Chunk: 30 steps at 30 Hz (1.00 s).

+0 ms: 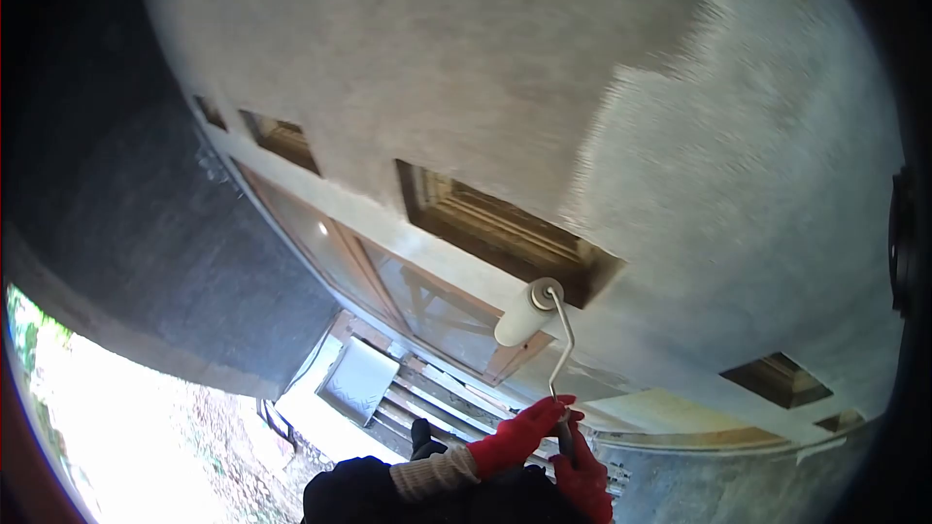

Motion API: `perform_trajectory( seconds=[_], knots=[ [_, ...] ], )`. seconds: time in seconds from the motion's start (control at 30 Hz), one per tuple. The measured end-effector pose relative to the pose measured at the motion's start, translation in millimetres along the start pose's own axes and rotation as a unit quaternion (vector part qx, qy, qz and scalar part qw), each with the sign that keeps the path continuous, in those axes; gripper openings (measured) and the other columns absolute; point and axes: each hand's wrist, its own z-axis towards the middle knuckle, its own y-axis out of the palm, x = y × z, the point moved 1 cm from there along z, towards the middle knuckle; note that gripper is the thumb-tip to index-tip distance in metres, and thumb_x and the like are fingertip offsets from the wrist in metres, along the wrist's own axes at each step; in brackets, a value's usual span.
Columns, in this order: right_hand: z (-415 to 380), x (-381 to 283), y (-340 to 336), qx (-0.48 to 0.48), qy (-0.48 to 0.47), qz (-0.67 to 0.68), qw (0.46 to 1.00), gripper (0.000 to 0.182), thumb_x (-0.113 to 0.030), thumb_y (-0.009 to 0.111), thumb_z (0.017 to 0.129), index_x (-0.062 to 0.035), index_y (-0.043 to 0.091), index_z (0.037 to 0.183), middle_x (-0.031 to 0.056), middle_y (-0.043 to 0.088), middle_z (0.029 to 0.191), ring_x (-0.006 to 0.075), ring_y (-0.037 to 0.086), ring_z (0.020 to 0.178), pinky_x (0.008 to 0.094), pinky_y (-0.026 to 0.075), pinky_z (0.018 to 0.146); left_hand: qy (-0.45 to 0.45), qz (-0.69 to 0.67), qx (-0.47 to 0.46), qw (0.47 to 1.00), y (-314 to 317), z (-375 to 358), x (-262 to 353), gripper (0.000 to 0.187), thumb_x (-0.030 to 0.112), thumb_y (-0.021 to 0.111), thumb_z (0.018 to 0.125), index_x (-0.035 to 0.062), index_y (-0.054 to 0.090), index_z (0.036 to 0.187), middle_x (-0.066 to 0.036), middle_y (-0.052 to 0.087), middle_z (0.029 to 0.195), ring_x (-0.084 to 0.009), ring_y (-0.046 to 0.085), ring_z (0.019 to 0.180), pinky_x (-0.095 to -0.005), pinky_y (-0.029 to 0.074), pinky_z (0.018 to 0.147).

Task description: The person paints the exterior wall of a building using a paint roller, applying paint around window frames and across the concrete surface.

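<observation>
A paint roller with a white sleeve and a bent metal frame is held up near the wall, just below a rectangular recess. My left hand, in a red glove, is closed at the top of the roller's dark handle. Lower on the same handle, my right hand, also red-gloved, is wrapped round it. The grey wall has a lighter, wet-looking coated area at the right with a ragged edge. Whether the sleeve touches the wall cannot be told.
Wooden-lined recesses line the wall above glazed wooden frames. Below at the left, a white paint tray lies beside slatted boards. A dark shoe shows near the boards. Bright ground lies at the lower left.
</observation>
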Motion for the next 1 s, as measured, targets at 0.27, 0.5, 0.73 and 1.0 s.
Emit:
perform_trajectory(
  seconds=[0.27, 0.5, 0.73, 1.0],
  knots=[
    [60, -79, 79, -0.125, 0.041, 0.039, 0.991, 0.052, -0.023, 0.056, 0.086, -0.0242, 0.039, 0.135, 0.0116, 0.065, 0.098, 0.0201, 0.066, 0.081, 0.0335, 0.054, 0.063, 0.145, -0.094, 0.228, 0.958, -59, -20, 45, 0.038, 0.029, 0.036, 0.098, 0.0043, 0.039, 0.126, -0.01, 0.058, 0.091, -0.0233, 0.061, 0.089, -0.0349, 0.048, 0.084],
    [97, -158, 158, -0.192, 0.044, 0.143, 0.97, 0.05, -0.027, 0.053, 0.091, -0.0156, 0.037, 0.136, 0.0089, 0.062, 0.107, 0.0135, 0.063, 0.08, 0.0271, 0.055, 0.055, 0.247, -0.074, 0.304, 0.917, -132, -45, 117, 0.034, 0.027, 0.036, 0.097, 0.0033, 0.045, 0.12, -0.006, 0.053, 0.077, -0.0225, 0.062, 0.085, -0.0339, 0.049, 0.08],
    [128, -191, 223, -0.171, -0.104, 0.16, 0.967, 0.048, -0.022, 0.05, 0.093, -0.0114, 0.033, 0.137, 0.0119, 0.059, 0.109, 0.0184, 0.063, 0.085, 0.0289, 0.052, 0.068, 0.254, -0.109, 0.327, 0.904, -185, -74, 184, 0.034, 0.028, 0.036, 0.097, 0.0045, 0.045, 0.12, -0.004, 0.05, 0.073, -0.0205, 0.061, 0.081, -0.0331, 0.049, 0.078],
    [156, -203, 240, -0.181, -0.23, 0.08, 0.953, 0.037, -0.005, 0.054, 0.086, -0.0048, 0.051, 0.123, 0.0123, 0.057, 0.099, 0.0151, 0.057, 0.086, 0.0266, 0.046, 0.075, 0.345, -0.161, 0.305, 0.873, -253, -78, 222, 0.04, 0.034, 0.036, 0.097, 0.0024, 0.044, 0.12, -0.004, 0.046, 0.067, -0.016, 0.051, 0.058, -0.0434, 0.054, 0.068]
  ],
)
